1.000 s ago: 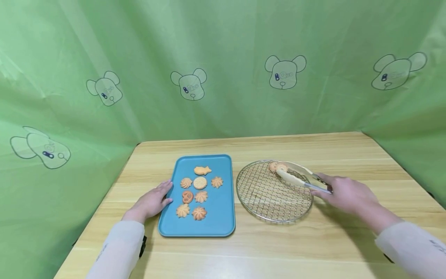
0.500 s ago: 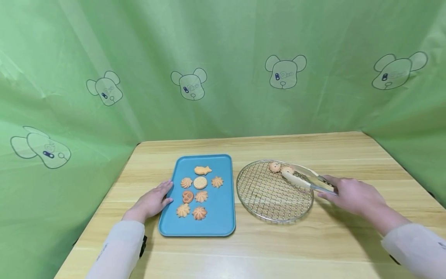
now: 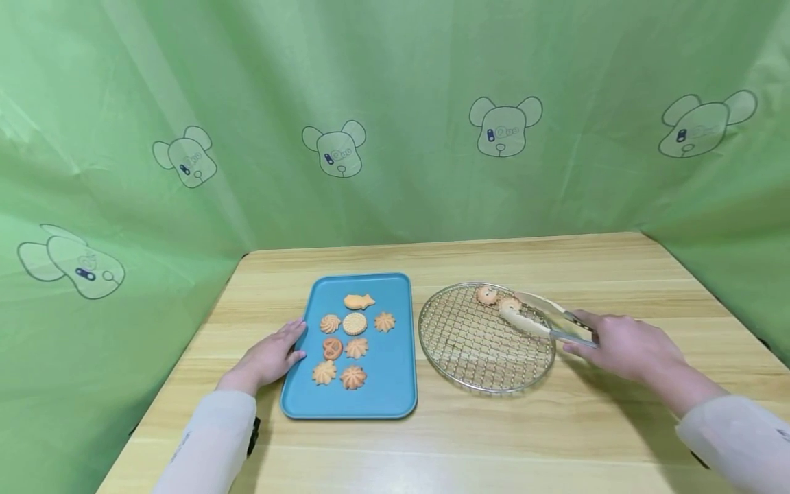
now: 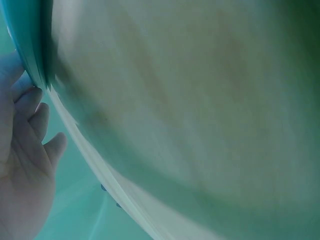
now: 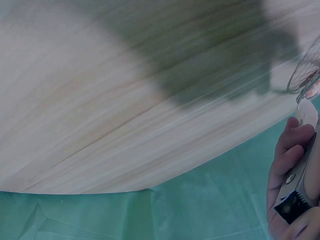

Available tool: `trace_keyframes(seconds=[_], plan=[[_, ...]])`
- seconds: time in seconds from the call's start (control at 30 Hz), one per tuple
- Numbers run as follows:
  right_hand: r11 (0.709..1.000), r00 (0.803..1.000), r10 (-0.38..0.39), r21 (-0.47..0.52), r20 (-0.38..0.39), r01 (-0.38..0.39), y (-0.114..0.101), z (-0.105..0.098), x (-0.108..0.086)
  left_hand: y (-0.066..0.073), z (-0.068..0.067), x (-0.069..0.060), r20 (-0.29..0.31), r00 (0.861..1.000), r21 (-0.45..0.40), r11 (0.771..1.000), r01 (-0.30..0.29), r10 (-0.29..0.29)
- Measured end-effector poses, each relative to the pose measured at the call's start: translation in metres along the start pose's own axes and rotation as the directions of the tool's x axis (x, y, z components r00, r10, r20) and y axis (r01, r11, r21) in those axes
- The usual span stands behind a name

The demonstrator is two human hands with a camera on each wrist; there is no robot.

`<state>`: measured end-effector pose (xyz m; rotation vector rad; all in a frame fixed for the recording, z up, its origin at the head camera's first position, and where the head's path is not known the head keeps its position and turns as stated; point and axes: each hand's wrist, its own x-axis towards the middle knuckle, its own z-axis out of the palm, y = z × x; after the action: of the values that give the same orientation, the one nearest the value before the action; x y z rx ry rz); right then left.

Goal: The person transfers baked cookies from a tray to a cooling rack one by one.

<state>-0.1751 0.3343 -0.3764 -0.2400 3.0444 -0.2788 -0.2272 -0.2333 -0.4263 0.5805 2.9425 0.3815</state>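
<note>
1. Head view: leftmost I see the left hand (image 3: 262, 360), fingers nearly straight and slightly spread, touching the left rim of a blue tray (image 3: 385, 394).
2. On that tray I count eight biscuits (image 3: 354, 324); a fish-shaped biscuit (image 3: 356, 302) lies farthest back, and a browner pretzel-shaped biscuit (image 3: 332, 355) sits toward the left.
3. Just right of the tray, apart from it, I have a round wire rack (image 3: 481, 357) on the wooden table (image 3: 469, 439).
4. Near the rack's far edge lie a small round biscuit (image 3: 487, 295) and, just right of it, a second round biscuit (image 3: 509, 302), between the pale tips of the tongs (image 3: 524, 322); I cannot tell whether both tips touch it.
5. Rightmost, the right hand (image 3: 632, 346) grips the tongs, fingers curled around the metal handle.
</note>
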Motion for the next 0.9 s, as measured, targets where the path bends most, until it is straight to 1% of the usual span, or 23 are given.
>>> trace_keyframes(seconds=[0.13, 0.37, 0.57, 0.6, 0.9], plan=[[1.0, 1.0, 0.005, 0.0, -0.006, -0.005, 0.0, 0.0, 0.0, 0.0, 0.0, 0.0, 0.004, 1.0, 0.001, 1.0, -0.002, 0.002], [1.0, 0.999, 0.02, -0.018, -0.047, -0.021, 0.0, 0.001, 0.0, 0.0, 0.0, 0.001, 0.003, 1.0, 0.005, 1.0, 0.001, -0.001], [1.0, 0.997, 0.021, -0.016, -0.068, -0.022, -0.001, 0.008, 0.002, -0.001, 0.0, 0.002, -0.016, 1.0, 0.009, 1.0, -0.023, 0.023], [1.0, 0.997, 0.021, -0.018, -0.069, -0.022, -0.002, 0.008, 0.003, -0.001, 0.001, 0.002, -0.019, 0.999, 0.011, 0.999, -0.03, 0.03], [1.0, 0.997, -0.005, -0.022, -0.083, 0.003, -0.016, 0.014, 0.009, -0.002, 0.001, 0.001, -0.017, 1.0, 0.009, 1.0, -0.022, 0.022]])
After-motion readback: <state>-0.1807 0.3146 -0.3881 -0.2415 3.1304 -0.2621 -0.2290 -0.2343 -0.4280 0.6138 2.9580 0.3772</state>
